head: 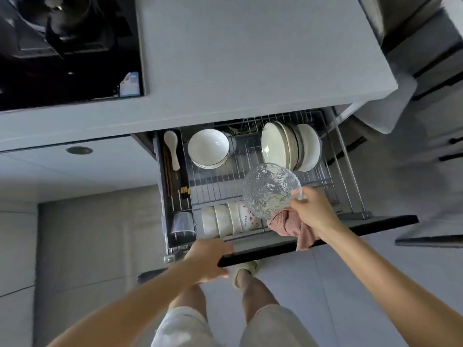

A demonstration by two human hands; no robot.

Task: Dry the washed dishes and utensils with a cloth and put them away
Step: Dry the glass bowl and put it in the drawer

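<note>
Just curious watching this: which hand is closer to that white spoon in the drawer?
Left. The left hand grips the drawer front below the white spoon; the right hand holds the glass bowl farther right.

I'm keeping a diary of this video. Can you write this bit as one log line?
left hand: on drawer front | right hand: holds glass bowl and pink cloth above dish rack | drawer: open

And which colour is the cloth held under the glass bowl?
Pink, a soft textured cloth in the right hand; the head view shows it.
</note>
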